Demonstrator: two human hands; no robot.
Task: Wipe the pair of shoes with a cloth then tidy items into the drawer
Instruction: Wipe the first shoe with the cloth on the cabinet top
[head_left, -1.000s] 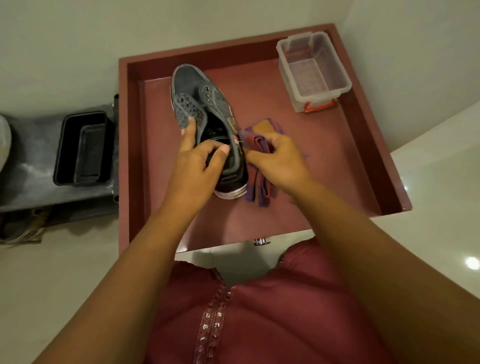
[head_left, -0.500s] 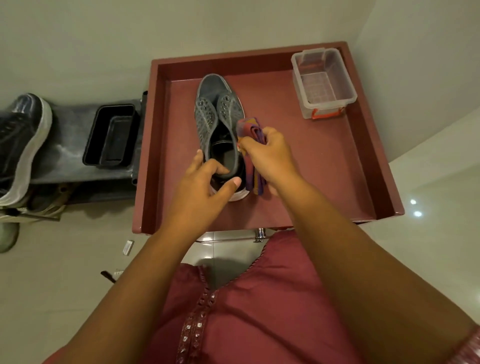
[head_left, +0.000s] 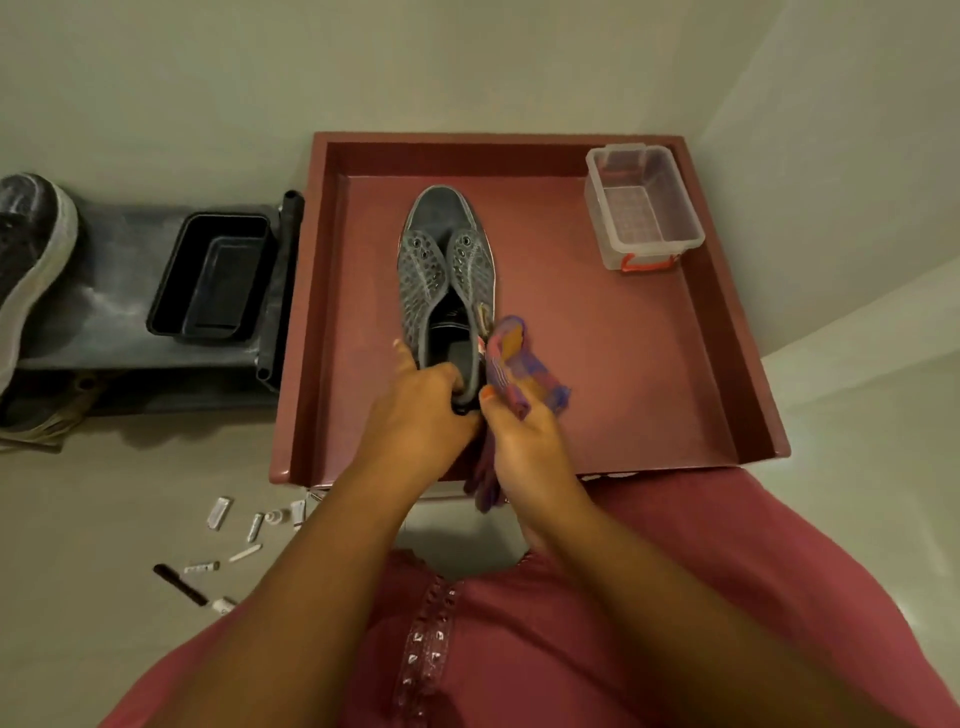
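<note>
**Grey shoe held in the red drawer**

Grey and laceless, the shoe (head_left: 447, 280) lies in the middle of the red drawer (head_left: 727, 332), toe toward its far wall. The left hand (head_left: 421, 415) grips the shoe's heel collar. Beside the heel, the right hand (head_left: 524, 441) clutches a multicoloured cloth (head_left: 511, 364). A clear plastic box (head_left: 644, 208) sits in the drawer's far right corner. Left of the drawer, a second shoe (head_left: 31, 260) rests on a dark shelf (head_left: 104, 291).
</note>
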